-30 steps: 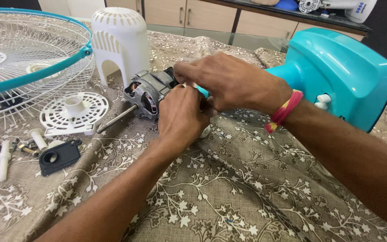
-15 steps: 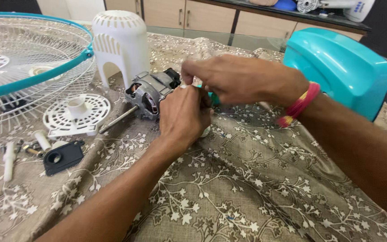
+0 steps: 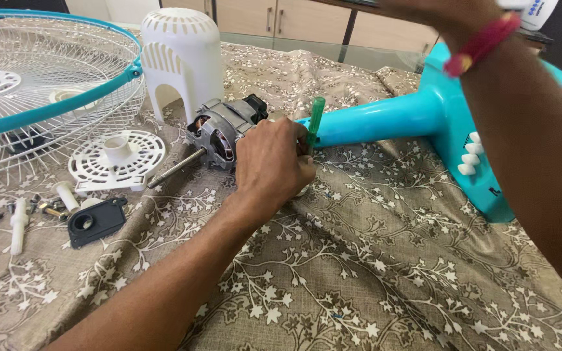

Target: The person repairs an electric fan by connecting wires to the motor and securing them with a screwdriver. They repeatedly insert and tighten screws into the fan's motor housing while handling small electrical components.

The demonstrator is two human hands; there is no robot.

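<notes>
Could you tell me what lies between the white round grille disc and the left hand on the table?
In the head view, the fan motor lies between the disc and the left hand, its shaft pointing toward the disc.

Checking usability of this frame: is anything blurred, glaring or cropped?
Head view: even, soft light, no harsh glare; the motor and left hand are sharp; the right hand is cropped by the top edge, its forearm close and slightly soft.

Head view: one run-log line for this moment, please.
left hand: holds green-handled screwdriver at fan motor | right hand: raised, mostly out of frame | teal fan stand: lying on cloth
</notes>
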